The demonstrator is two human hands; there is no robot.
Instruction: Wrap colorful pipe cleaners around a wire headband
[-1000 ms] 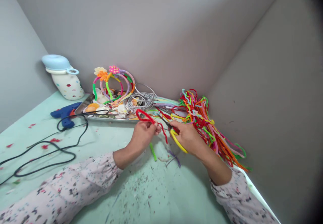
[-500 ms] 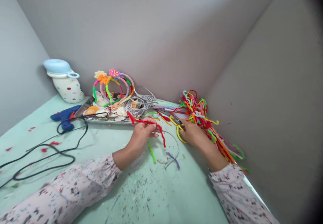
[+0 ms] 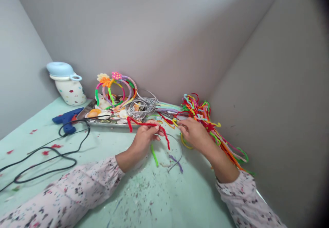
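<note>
Between the thumb and fingers of my left hand (image 3: 147, 136) a bent red pipe cleaner (image 3: 136, 122) is pinched, its two ends hanging down on either side. A thin grey wire (image 3: 181, 149) curves away beneath that hand, its far side hidden. To the right, my right hand (image 3: 192, 131) is closed at the yellow-handled scissors (image 3: 174, 122), which it partly covers; their dark blades point to the back left. Under the hands lie a short green pipe cleaner piece (image 3: 154, 155) and a purple piece (image 3: 176, 163).
A metal tray (image 3: 120, 127) bears shells, coiled grey wire (image 3: 142, 108) and several pipe-cleaner-wrapped hoops (image 3: 131, 91) with flowers. A blue glue gun (image 3: 67, 118) trails a black cord (image 3: 51, 168). A white bottle (image 3: 70, 91) stands behind. Pipe cleaners (image 3: 200, 113) are heaped at right.
My right hand has shifted slightly up and left, its fingers closing over the yellow scissor handles. The red pipe cleaner's left end now hangs lower; my left hand stays nearly in place.
</note>
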